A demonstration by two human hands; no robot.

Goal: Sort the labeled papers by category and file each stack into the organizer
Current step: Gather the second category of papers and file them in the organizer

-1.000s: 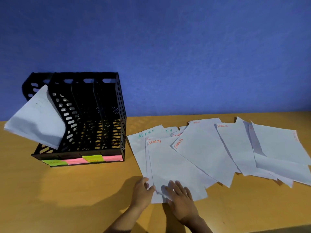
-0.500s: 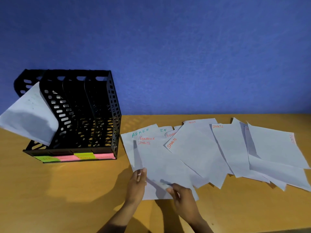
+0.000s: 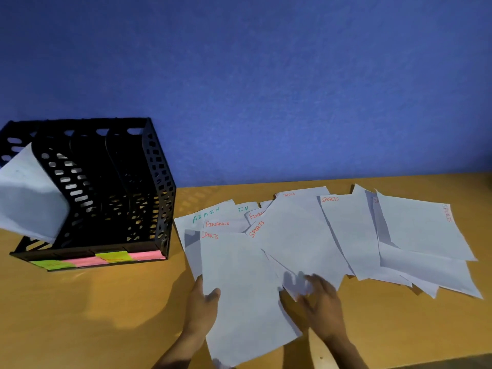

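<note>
White labeled papers [image 3: 300, 235] lie fanned across the wooden table, marked ADMIN, FINANCE and SPORTS. My left hand [image 3: 203, 302] pinches the left edge of a SPORTS sheet [image 3: 245, 288], thumb on top, and the sheet is pulled toward me. My right hand [image 3: 316, 296] is blurred, fingers spread, at the lower edge of a second SPORTS sheet [image 3: 298, 243] just right of the first. The black mesh organizer [image 3: 157, 198] stands at the left with coloured sticky labels [image 3: 111, 257] along its front. Its leftmost slot holds white paper [image 3: 29, 198] that leans out.
The wooden table [image 3: 93, 310] meets a blue wall [image 3: 266, 89] at the back. More SPORTS sheets [image 3: 420, 230] overlap at the right, close to the table's front right edge.
My left hand has drawn the near SPORTS sheet down toward me, uncovering a FINANCE sheet beneath. My right hand left that sheet and moved right to the neighbouring one. The view shifted right.
</note>
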